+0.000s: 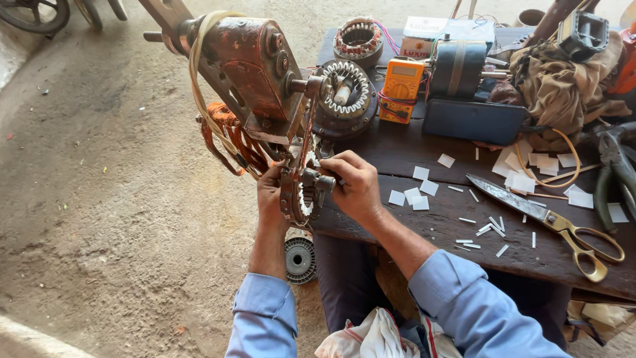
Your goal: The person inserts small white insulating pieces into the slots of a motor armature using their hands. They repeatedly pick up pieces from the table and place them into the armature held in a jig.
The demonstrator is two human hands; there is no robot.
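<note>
Toothed round stator core [302, 192], upright on edge on the rusty winding machine [255, 73]

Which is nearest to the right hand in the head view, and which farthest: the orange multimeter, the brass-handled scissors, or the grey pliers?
From the right hand:
1. Orange multimeter, up and right of it on the bench.
2. Brass-handled scissors, farther right across the dark wooden bench.
3. Grey pliers, at the far right edge.

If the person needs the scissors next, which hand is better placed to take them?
The right hand. The scissors lie on the table on its side. The left hand grips the stator at the table's far left edge and would have to cross over.
</note>
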